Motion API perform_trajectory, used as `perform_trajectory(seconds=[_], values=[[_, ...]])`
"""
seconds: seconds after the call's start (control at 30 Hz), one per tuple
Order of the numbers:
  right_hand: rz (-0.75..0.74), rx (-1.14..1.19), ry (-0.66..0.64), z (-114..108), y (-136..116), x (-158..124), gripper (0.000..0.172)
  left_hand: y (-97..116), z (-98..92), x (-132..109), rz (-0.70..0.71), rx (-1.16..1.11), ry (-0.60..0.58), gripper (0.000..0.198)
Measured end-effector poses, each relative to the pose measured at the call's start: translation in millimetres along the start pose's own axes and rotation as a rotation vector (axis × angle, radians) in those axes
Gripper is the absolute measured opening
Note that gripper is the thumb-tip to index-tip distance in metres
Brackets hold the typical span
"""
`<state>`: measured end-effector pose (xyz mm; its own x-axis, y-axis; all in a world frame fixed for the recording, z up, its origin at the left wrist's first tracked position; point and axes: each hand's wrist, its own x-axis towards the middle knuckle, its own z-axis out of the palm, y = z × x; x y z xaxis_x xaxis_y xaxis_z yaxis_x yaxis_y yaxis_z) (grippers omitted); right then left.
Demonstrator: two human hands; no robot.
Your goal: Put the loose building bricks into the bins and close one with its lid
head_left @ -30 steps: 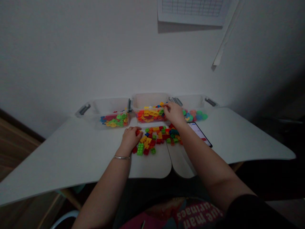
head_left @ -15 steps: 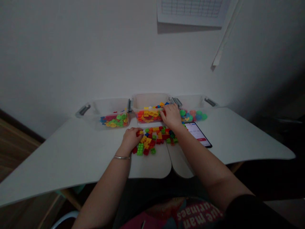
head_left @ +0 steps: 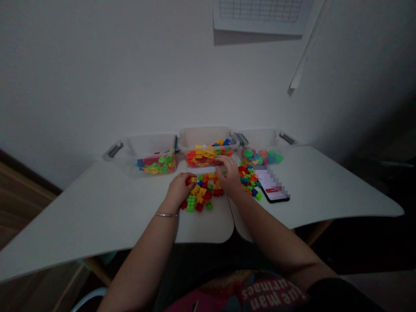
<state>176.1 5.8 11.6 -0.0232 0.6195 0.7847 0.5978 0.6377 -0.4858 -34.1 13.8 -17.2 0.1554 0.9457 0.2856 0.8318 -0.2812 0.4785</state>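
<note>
A loose pile of toy bricks in red, yellow, green, orange and blue lies on the white table. At its left side, my left hand has its fingers closed round a yellow toy brick. My right hand is above the pile, just in front of the middle clear box. Its thumb and fingers are apart and I see nothing between them. Toy bricks of several colours lie inside that box. My right hand and forearm cover part of the pile.
A left clear box holds small coloured pieces, and a right clear box holds round ones. Right of the pile lies a phone. Behind the boxes rises the wall. A seam splits the table's front edge.
My right hand has come back from the middle box's rim, down and toward me, over the pile. My left hand has stayed nearly still.
</note>
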Motion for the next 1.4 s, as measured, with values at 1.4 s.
perform_trajectory(seconds=[1.4], values=[[0.029,0.145,-0.301,20,-5,-28,0.023,31,-10.8,-8,0.116,-0.344,0.013,0.027]])
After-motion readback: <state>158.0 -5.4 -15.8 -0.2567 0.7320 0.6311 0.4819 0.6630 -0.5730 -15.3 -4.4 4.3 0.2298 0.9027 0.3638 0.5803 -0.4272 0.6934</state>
